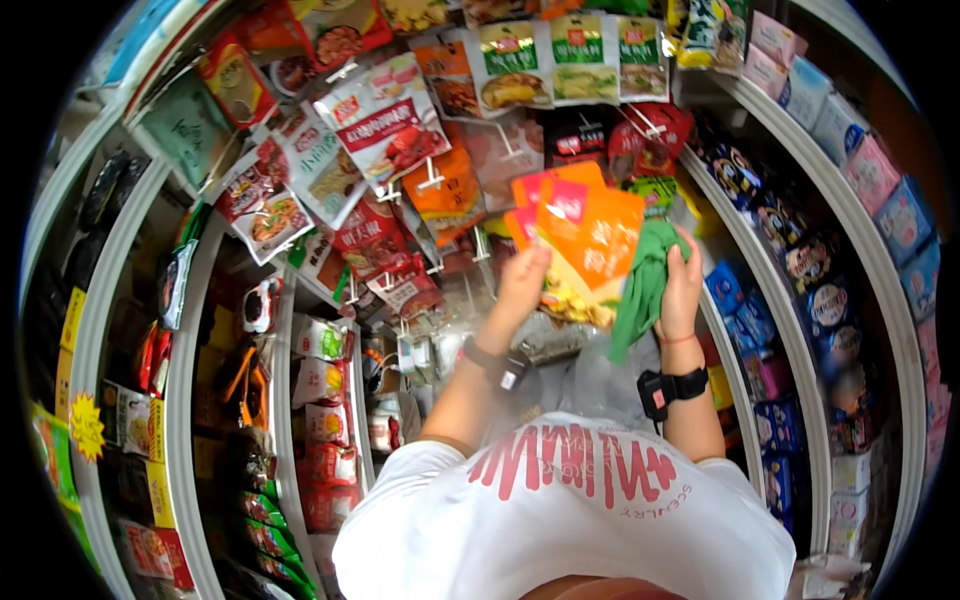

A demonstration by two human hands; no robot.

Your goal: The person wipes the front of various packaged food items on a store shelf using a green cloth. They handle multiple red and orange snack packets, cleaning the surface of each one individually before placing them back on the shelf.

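Note:
My left hand (524, 277) is raised and grips the lower left edge of a bunch of orange sachets (585, 235) with pink labels. My right hand (681, 285) holds the right side of the same bunch and also clutches a green cloth (640, 285) that hangs down from it. Both wrists wear black bands. The sachets are held up in front of a display wall of hanging seasoning packets (390, 125).
Hooks with red, orange and green packets (520, 65) cover the wall ahead. White shelf rails (185, 400) on the left carry small packets and yellow price tags. Shelves on the right (800, 330) hold blue and pink boxes. My white printed shirt (560, 510) fills the lower middle.

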